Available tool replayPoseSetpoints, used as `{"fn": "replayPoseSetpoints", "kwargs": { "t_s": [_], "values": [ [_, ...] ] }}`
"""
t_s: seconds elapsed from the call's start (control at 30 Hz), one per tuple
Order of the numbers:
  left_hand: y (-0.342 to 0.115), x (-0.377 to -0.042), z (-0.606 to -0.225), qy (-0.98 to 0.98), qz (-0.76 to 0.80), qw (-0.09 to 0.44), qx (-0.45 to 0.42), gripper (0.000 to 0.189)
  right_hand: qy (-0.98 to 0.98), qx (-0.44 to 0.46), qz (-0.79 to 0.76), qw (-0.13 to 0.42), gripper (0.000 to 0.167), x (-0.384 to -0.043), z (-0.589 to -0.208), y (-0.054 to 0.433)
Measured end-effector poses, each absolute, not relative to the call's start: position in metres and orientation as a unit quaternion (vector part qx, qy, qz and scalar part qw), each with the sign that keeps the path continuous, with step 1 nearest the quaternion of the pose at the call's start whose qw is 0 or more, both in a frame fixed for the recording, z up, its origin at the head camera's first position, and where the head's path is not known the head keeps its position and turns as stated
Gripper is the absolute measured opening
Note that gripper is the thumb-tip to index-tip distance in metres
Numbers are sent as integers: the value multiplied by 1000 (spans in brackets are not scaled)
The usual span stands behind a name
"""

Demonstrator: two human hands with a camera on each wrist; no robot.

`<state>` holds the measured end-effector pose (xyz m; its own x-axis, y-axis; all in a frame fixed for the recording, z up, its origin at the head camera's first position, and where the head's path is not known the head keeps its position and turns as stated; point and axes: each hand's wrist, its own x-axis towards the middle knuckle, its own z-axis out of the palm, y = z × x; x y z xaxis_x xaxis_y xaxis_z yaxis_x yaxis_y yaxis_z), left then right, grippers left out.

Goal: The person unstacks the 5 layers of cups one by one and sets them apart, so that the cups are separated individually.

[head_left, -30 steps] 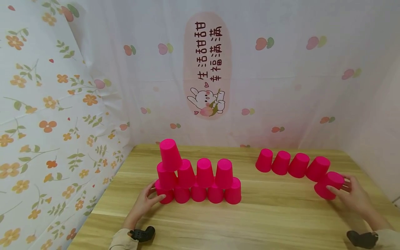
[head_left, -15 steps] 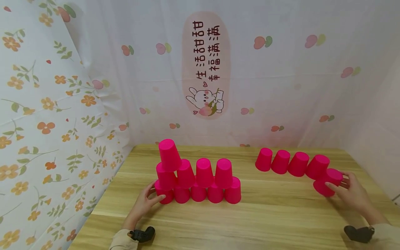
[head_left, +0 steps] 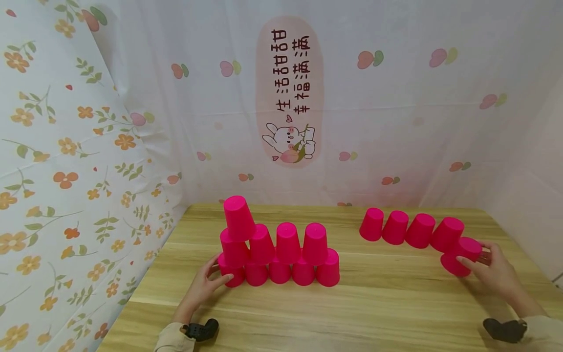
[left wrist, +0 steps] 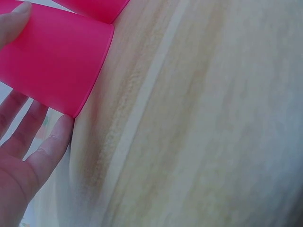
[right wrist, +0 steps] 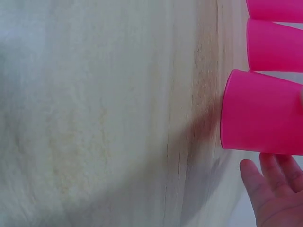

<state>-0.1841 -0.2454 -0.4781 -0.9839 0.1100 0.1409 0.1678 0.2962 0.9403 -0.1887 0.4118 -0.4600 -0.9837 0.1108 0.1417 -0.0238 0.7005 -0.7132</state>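
Note:
On the left of the table, upside-down pink cups are stacked: several in the bottom row, several in the middle row, and a single top cup at the left end. My left hand holds the leftmost bottom cup, thumb in front and fingers round the outer side. At the right, my right hand grips the nearest cup of a slanting row, its thumb on the front and fingers along the right side. That cup is upside down and appears to touch its neighbour.
The other cups of the right-hand row run away toward the table's back edge. Beneath everything lies a wood-grain table. Behind it hangs a printed white cloth, with a floral cloth at the left.
My right hand has moved slightly forward with its cup, closer against the neighbouring cup, which shifted a little too. My left hand and the stacked cups stay still.

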Motion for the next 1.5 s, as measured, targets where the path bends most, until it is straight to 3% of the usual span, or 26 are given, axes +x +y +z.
{"fn": "replayPoseSetpoints", "kwargs": {
  "t_s": [0.17,0.33,0.53,0.73,0.9,1.2,1.5],
  "values": [
    [-245,-184,-477,-805,-586,22,-84,58,-928,-8,358,99,68,-188,-468,420],
    [-245,-184,-476,-807,-585,16,-77,58,-938,-8,335,88,82,-191,-465,434],
    [-246,-184,-475,-808,-585,16,-71,58,-937,39,316,143,85,-199,-421,425],
    [-246,-184,-477,-807,-586,13,-69,58,-918,85,343,178,81,-209,-359,385],
    [-246,-184,-479,-808,-583,20,-81,58,-906,127,370,164,79,-221,-321,343],
    [-245,-184,-479,-808,-583,23,-84,59,-880,225,404,112,76,-244,-279,255],
    [-246,-185,-480,-806,-584,27,-88,58,-832,342,426,95,71,-258,-256,168]
  ]
}}
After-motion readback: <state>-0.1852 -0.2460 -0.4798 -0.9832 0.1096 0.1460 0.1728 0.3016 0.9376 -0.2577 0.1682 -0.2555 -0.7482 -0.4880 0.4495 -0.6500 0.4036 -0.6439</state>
